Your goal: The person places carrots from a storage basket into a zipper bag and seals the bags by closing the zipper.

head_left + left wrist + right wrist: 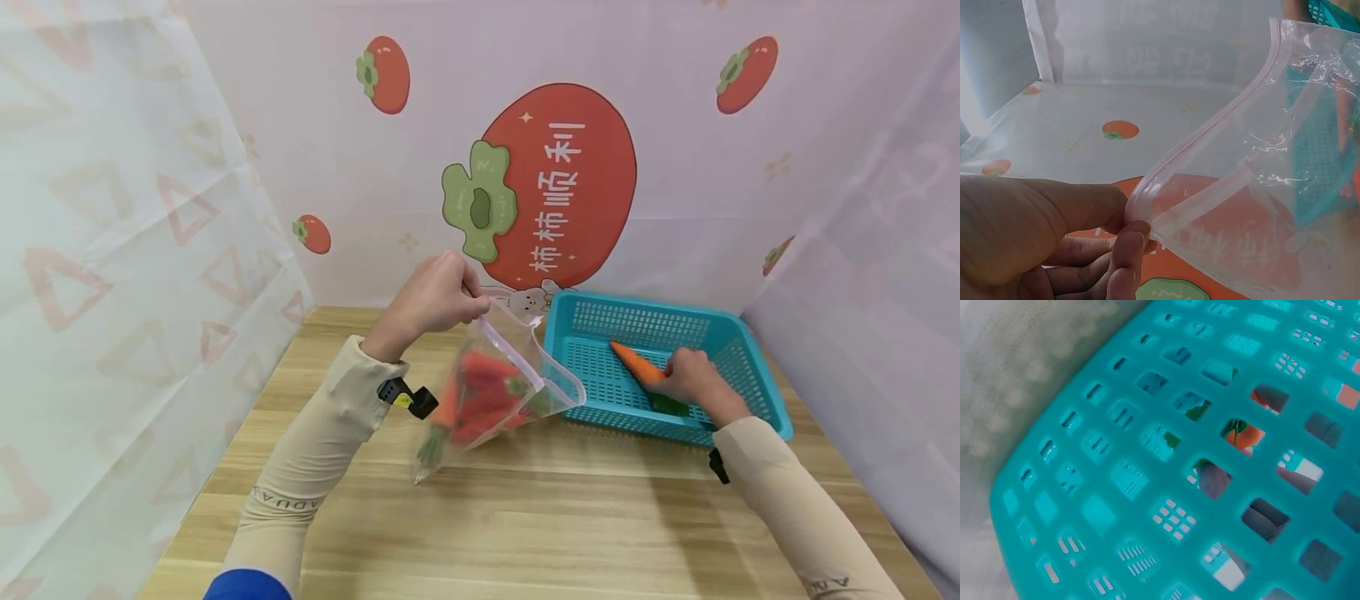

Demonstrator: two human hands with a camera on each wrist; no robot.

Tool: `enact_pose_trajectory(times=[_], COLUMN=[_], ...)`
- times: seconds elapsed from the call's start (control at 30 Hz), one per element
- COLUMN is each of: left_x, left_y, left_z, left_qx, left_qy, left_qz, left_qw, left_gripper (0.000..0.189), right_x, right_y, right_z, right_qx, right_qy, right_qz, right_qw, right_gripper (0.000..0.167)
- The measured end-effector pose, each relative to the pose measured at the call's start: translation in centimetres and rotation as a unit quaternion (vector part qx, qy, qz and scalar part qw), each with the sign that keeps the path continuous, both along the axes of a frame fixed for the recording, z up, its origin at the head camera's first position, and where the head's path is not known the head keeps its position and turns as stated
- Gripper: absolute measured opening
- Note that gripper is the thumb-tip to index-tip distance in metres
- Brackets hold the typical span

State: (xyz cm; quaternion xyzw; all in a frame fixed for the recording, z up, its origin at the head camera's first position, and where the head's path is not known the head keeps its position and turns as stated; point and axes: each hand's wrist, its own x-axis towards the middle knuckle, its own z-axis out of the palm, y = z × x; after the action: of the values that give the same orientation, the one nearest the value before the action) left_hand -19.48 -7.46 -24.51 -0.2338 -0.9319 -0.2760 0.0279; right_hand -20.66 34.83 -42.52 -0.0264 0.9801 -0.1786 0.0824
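Left hand pinching a clear bag's mouth, right hand on a carrot in the basket.
We see the left hand [437, 293] raised over the table [487, 533], its thumb and forefinger closed together on the pink-edged rim of the clear bag [517, 358]; the mouth gapes toward the basket, and orange-red carrots [486, 396] with green ends show inside. At the right, we find the right hand [693, 382] reaching into the blue basket [637, 318], its fingers curled on the thick end of an orange carrot [636, 362], whose tip points away toward the back left; green shows just beneath the hand. In the right wrist view, the basket's lattice hides much of that grip from us.
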Motion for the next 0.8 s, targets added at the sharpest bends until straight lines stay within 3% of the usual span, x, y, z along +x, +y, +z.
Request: enact_pose_trajectory(times=[0.4, 0.8], left_x=[-0.1, -0.3], left_y=[0.1, 0.1], left_z=[-0.1, -0.1], left_qx=[0.002, 0.003], left_qy=[-0.001, 0.001], left_qz=[-0.002, -0.003], left_qw=[1.0, 1.0], left_gripper=[0.021, 0.021], right_x=[0.5, 0.7], right_y=[0.1, 0.2], right_z=[2.0, 4.7], right_qx=[0.003, -0.002], right_qy=[-0.01, 0.004], right_qz=[-0.002, 0.047], right_qw=[0.9999, 0.9989], right_gripper=[0.036, 0.032])
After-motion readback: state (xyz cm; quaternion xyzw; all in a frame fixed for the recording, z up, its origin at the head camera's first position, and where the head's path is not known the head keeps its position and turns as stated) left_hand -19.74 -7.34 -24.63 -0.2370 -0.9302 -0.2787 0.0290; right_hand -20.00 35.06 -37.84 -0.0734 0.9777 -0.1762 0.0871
